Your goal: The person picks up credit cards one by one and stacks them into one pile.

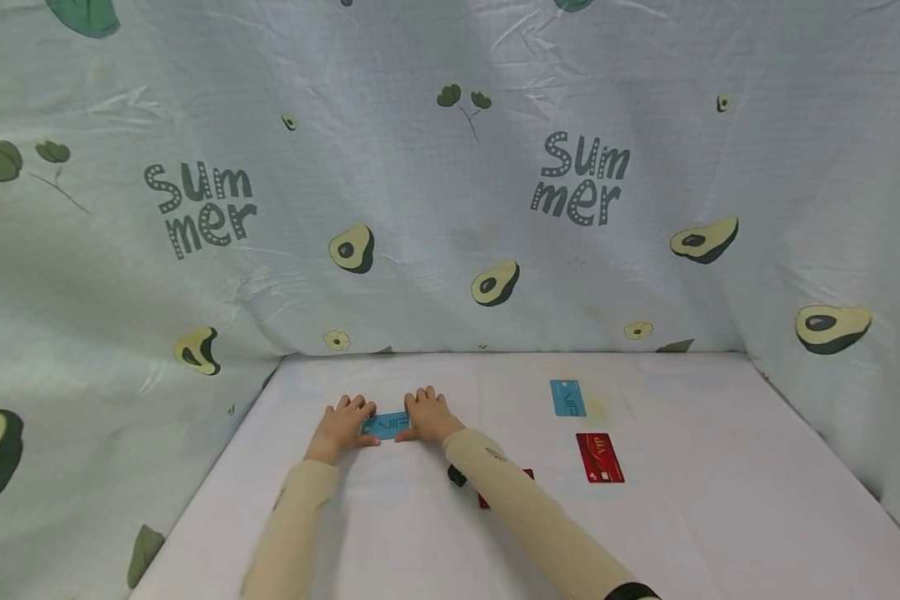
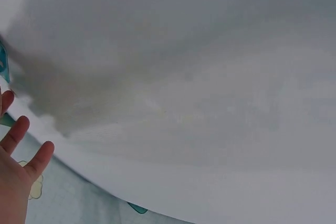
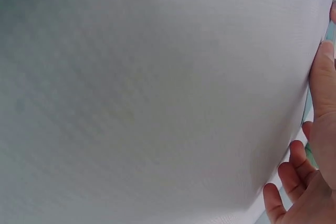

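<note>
A blue card (image 1: pixel 386 426) marked VIP lies flat at the left of the white table in the head view. My left hand (image 1: pixel 345 423) holds its left end, the thumb at the near edge and a finger at the far edge. At the right end my right hand (image 1: pixel 429 417) grips it likewise, partly covering that end. The left wrist view shows spread fingers of the left hand (image 2: pixel 16 171) and a sliver of blue card (image 2: pixel 3 64). In the right wrist view, the right hand (image 3: pixel 323 114) shows at the right edge.
Another blue card (image 1: pixel 567 398) and a red VIP card (image 1: pixel 600 458) lie to the right on the white table (image 1: pixel 690 533). Beneath my right forearm, a red card (image 1: pixel 483 502) is mostly hidden, beside a small black object (image 1: pixel 457 476). A patterned curtain (image 1: pixel 420 183) stands behind.
</note>
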Available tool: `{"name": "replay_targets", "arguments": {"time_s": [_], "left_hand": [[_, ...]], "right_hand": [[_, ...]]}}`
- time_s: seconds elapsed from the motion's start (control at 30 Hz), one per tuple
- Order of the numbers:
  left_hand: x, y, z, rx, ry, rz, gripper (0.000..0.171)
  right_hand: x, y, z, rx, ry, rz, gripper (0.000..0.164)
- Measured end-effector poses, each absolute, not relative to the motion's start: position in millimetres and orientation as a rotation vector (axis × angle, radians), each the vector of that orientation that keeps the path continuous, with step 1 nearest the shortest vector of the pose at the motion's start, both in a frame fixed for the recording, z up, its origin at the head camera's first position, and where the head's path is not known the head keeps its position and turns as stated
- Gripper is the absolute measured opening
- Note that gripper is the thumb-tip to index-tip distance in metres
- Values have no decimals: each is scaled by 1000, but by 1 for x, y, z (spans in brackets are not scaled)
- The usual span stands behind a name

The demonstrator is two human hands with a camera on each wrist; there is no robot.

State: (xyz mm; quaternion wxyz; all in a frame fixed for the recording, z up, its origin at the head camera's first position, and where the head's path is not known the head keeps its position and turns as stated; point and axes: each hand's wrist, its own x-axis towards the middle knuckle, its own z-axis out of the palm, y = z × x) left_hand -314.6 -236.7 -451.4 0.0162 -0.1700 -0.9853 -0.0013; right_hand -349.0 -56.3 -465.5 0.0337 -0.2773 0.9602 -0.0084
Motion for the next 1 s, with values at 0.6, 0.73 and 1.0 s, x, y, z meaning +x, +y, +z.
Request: {"name": "replay_targets", "arguments": {"time_s": [0.6, 0.73, 1.0], "left_hand": [[-318, -235, -448, -520, -3091, 46, 52], [-317, -235, -448, -504, -3107, 30, 53], [-317, -236, -448, -516, -3111, 42, 63]], "right_hand": [[-347, -58, -461, -768, 2897, -176, 56], [-347, -57, -458, -723, 2858, -271, 56], [-348, -57, -459, -678, 2832, -311, 54]]}}
